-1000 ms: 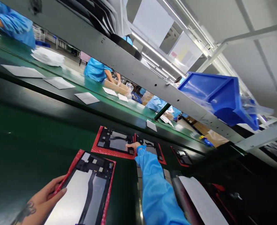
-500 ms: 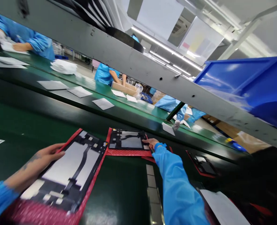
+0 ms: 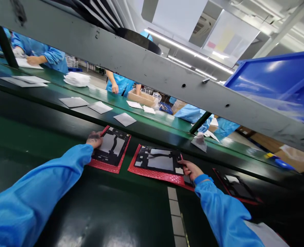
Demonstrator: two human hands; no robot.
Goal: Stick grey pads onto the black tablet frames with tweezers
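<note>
My left hand (image 3: 94, 140) is closed on the left edge of a tablet screen (image 3: 113, 145), which lies back side up with a dark ribbon cable across its silver back. Under it is a sheet of red bubble wrap (image 3: 107, 166). Farther right, a second tablet screen (image 3: 164, 163) lies on red bubble wrap (image 3: 154, 175), and my right hand (image 3: 190, 168) pinches its right edge. Part of another screen shows beneath my right hand. One more dark screen (image 3: 235, 185) on red wrap lies to the right of that hand.
White packets (image 3: 125, 119) lie along the raised ledge behind the screens. A grey metal beam (image 3: 162, 73) crosses above, with a blue bin (image 3: 275, 79) on it. A strip of pale squares (image 3: 174, 207) runs along the green surface. Co-workers in blue sleeves (image 3: 51, 58) work beyond.
My left hand has moved the left screen and its red wrap away from me, up beside the ledge. My right hand stays at the other screen's right edge. The view has shifted slightly.
</note>
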